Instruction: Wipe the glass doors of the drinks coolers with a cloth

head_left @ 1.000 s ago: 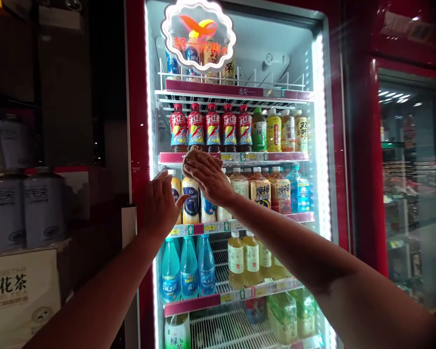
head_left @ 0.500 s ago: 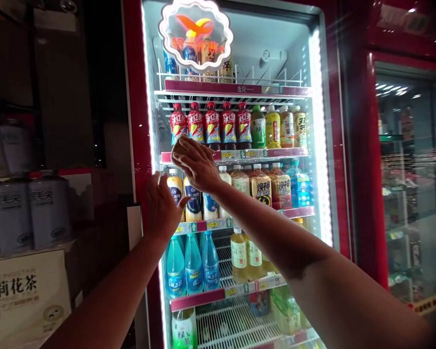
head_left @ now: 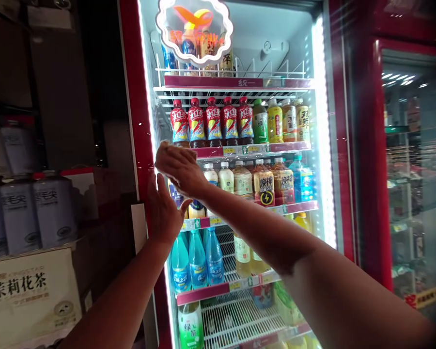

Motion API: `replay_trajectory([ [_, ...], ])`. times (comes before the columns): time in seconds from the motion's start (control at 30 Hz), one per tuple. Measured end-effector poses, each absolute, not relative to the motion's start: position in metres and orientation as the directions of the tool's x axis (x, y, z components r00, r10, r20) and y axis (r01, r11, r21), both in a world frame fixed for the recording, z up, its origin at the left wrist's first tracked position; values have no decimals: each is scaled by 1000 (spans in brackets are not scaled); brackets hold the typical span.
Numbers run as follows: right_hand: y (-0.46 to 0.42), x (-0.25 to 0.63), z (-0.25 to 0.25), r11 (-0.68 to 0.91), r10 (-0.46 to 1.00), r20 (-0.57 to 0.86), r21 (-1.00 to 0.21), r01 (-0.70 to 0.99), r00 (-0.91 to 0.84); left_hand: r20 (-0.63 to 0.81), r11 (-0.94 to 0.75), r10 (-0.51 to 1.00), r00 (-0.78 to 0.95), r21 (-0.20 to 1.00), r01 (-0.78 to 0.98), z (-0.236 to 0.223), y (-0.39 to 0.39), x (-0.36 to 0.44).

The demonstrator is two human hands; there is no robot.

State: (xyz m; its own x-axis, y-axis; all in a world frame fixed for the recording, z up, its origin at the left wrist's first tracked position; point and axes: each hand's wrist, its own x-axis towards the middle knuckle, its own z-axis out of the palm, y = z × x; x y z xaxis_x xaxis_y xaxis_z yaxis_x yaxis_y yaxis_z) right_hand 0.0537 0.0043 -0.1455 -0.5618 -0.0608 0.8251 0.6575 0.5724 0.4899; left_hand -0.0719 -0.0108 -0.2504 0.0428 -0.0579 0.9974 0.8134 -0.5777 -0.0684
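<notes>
My right hand [head_left: 183,167] reaches across to the left side of the lit drinks fridge's glass door, palm down, pressing a tan cloth [head_left: 160,156] that shows past its fingers. Just below it, my left hand [head_left: 164,211] rests against the door near its left edge, fingers up and thumb spread, with nothing visible in it. The two hands nearly meet. Behind the glass, red-capped tea bottles [head_left: 212,123] stand on a shelf above my right hand. Blue bottles [head_left: 198,259] stand on a lower shelf, below my left hand.
A scalloped lit sign [head_left: 194,31] is at the top of the door. The fridge's red frame [head_left: 129,87] runs down the left. Pale canisters [head_left: 54,208] and a tea box [head_left: 32,291] stand on the left. Another red-framed fridge [head_left: 380,169] is on the right.
My right hand has slid left and slightly down across the glass with the cloth, closer to my left hand. My left hand stays near the door edge. The view has shifted slightly.
</notes>
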Motion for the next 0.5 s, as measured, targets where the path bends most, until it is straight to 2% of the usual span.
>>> replay_trajectory([
  [0.07,3,59,-155,576,-54,744,568,588,-666,997,-594,-64,36,-67,801,-251,-9,-72],
  [0.13,1,72,-161,560,-53,716,598,573,-696,999,-611,-42,20,-41,790,-251,-9,-72],
  [0.23,-5,97,-165,496,-71,806,540,680,-588,1000,-599,2,16,-11,801,-251,-11,-72],
  [0.33,-10,113,-171,447,-73,890,432,784,-449,998,-558,15,61,-42,829,-253,-13,-73],
  [0.5,-13,143,-176,456,-48,835,507,732,-548,992,-523,16,129,-101,846,-257,-12,-75],
])
